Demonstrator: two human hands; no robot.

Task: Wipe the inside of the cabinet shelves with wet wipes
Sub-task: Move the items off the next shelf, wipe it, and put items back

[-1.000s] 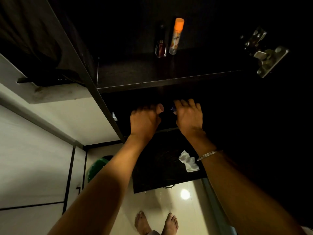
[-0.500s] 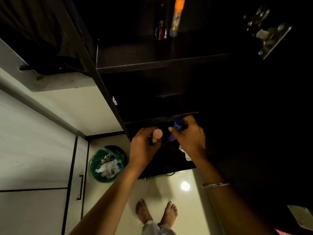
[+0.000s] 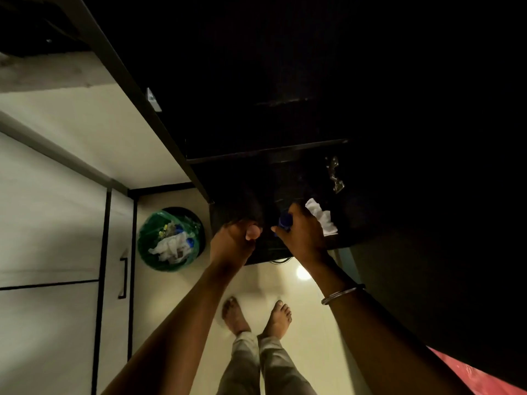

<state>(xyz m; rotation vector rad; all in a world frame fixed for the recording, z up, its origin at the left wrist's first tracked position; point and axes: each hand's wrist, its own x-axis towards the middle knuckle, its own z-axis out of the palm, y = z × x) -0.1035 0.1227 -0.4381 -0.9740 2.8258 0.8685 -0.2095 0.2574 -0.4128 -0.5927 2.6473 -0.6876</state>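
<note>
The dark cabinet fills the upper right, and its lowest shelf (image 3: 356,238) juts out above the floor. My left hand (image 3: 232,245) is closed around a small object with a pink rounded top (image 3: 253,231). My right hand (image 3: 303,238) grips a small blue bottle (image 3: 285,220) beside it. Both hands hover over the front of that low shelf. A crumpled white wet wipe (image 3: 320,216) lies on the shelf just right of my right hand. The shelf edge above (image 3: 265,152) is barely lit; the deeper interior is black.
A green-lined waste bin (image 3: 171,239) with used wipes stands on the floor to the left, by white cupboard doors with a black handle (image 3: 123,277). A metal hinge (image 3: 333,173) glints inside the cabinet. My bare feet (image 3: 256,315) stand on the pale tiled floor.
Both hands came down from the middle shelf to the lowest one, carrying the pink-topped object and the blue bottle. My view tilted down; the upper shelf's bottles left the frame.
</note>
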